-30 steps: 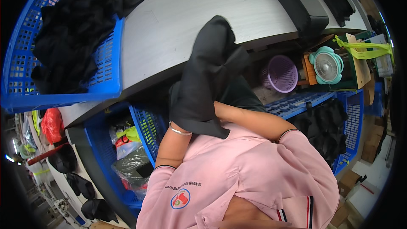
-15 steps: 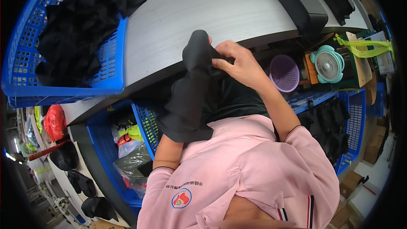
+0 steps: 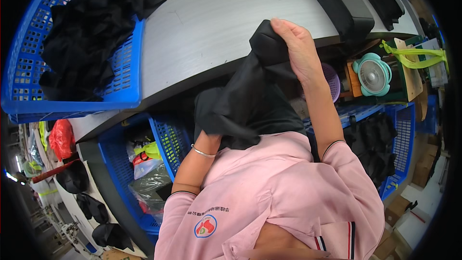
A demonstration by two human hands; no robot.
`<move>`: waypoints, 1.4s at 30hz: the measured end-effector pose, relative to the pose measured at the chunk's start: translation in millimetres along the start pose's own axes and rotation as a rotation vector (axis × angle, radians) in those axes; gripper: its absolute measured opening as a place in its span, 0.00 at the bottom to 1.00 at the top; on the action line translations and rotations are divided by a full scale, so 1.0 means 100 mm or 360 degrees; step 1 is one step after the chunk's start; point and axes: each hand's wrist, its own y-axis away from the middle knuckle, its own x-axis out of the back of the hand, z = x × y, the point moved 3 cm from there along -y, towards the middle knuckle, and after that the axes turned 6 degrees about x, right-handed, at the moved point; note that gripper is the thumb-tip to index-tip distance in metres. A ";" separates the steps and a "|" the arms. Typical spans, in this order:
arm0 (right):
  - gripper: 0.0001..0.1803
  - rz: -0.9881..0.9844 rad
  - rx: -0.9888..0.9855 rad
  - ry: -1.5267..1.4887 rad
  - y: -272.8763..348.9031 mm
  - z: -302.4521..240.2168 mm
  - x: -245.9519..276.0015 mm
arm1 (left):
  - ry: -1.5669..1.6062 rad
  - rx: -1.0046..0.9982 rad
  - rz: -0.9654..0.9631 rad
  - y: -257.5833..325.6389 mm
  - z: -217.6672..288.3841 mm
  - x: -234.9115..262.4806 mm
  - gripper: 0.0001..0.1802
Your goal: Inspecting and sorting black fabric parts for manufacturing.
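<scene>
A limp black fabric piece (image 3: 236, 94), sewn like a sleeve or pouch, hangs between my hands above my lap. My right hand (image 3: 301, 48) is closed on its far end, the thumb and fingers gripping the edge beyond the table's front. The lower end of the cloth covers my left hand, which seems to be inside it. Only my left forearm (image 3: 195, 168) shows, with a silvery bangle at the wrist, so the left fingers are hidden.
A blue crate (image 3: 101, 102) of black cloth stands on the grey table (image 3: 202, 14) at left. Stacked black pieces (image 3: 339, 2) lie far right. Beside my legs are another blue crate (image 3: 115, 168), a purple basket (image 3: 332, 82) and a teal fan (image 3: 373, 74).
My right hand has moved away and to the right, drawing the black fabric's far end along. The cloth has slid up off my left wrist, baring the bangle.
</scene>
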 end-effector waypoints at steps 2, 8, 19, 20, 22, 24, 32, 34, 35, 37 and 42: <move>0.14 0.0040 0.0184 0.0116 0.03 -0.03 -0.01 | -0.0326 -0.0170 0.0040 0.14 0.10 0.00 0.24; 0.34 0.0008 0.1227 0.1550 0.56 0.06 -0.24 | -0.0599 -0.0294 0.0105 0.10 0.24 0.08 0.23; 0.22 -0.0600 0.1080 0.1513 0.24 0.19 -0.22 | -0.0114 0.0153 -0.0130 -0.12 -0.21 -0.16 0.30; 0.22 -0.0602 0.1075 0.1517 0.25 0.15 -0.18 | 0.0013 0.0229 -0.0154 0.04 -0.29 -0.10 0.30; 0.15 -0.1139 0.1098 0.1254 0.31 0.08 -0.17 | 0.0266 0.0378 -0.0206 -0.01 -0.64 0.02 0.31; 0.11 -0.1174 0.0983 0.1180 0.32 0.02 -0.15 | 0.0509 0.0528 -0.0245 0.21 -0.83 0.05 0.32; 0.10 -0.1076 0.0562 0.0061 -0.19 -0.14 0.08 | -0.0602 0.0287 -0.0126 0.20 -1.28 0.45 0.29; 0.15 -0.0914 0.0466 -0.0300 -0.36 -0.05 0.09 | -0.0486 0.0278 -0.0105 0.08 -1.27 0.47 0.28; 0.15 -0.0918 0.0490 -0.0299 -0.46 -0.05 0.07 | -0.0428 0.0273 -0.0090 0.01 -1.26 0.47 0.27; 0.12 -0.0761 0.0480 -0.0239 -0.69 -0.03 0.05 | -0.0312 0.0260 -0.0067 -0.13 -1.22 0.47 0.26; 0.10 -0.0063 0.0865 0.0784 -1.35 0.01 0.19 | 0.0630 0.0901 -0.0046 -0.48 -0.43 0.27 0.22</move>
